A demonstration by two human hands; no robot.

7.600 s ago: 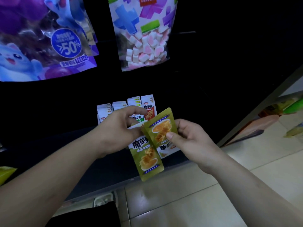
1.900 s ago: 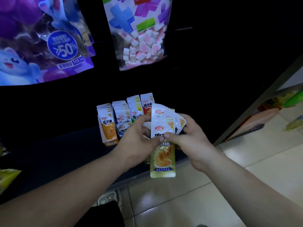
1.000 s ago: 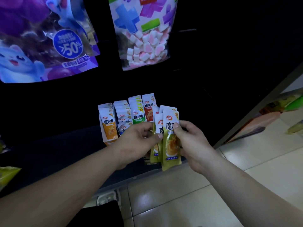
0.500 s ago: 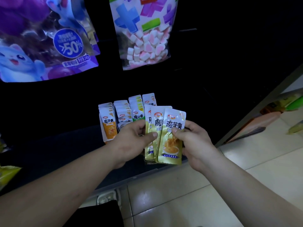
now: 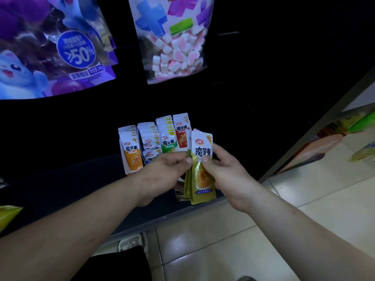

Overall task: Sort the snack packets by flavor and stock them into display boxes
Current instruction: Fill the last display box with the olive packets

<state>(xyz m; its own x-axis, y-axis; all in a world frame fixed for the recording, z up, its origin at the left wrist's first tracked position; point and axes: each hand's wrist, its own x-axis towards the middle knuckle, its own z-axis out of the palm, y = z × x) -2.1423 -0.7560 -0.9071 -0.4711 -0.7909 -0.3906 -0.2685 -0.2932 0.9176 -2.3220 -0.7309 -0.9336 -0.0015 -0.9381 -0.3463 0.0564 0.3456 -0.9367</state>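
Olive-gold foil snack pkts (image 5: pixel 202 175), white at the top w/ black lettering and a yellow food picture lower down, stood as a small upright stack btwn both hands, in front of the dark shelf (image 5: pixel 60 189) and just right of the stocked rows. The left hand (image 5: pixel 162 173) pinched the stack's left edge, thumb tip on the front face, other fingers curled behind & mostly out of sight. The right hand (image 5: pixel 225 169) gripped the front pkt abt mid-height, thumb pressed on its face, fingers wrapped round the back; the two thumbs sat just beside each other. No. of pkts in the stack: couldn't tell, though several edges showed at its lower left. Behind the hands, four rows of same-brand pkts stood upright side by side on the shelf: an orange-labelled row (image 5: pixel 130 153) at far left, then a blue-labelled row (image 5: pixel 149 138) partly hidden by the left hand, then a green-labelled row (image 5: pixel 167 138), then a red-labelled row (image 5: pixel 181 130) just behind the held stack's top. A pale card edge (image 5: pixel 122 151) ran down the orange row's left side; the rest of any box was too dark to make out. Above hung a big glossy purple bag (image 5: pixel 60 47) w/ a blue ">50%" badge at left & a clear bag of pink-and-white marshmallows (image 5: pixel 174 51) at centre. Pale glossy floor tiles (image 5: pixel 223 240) lay below right.
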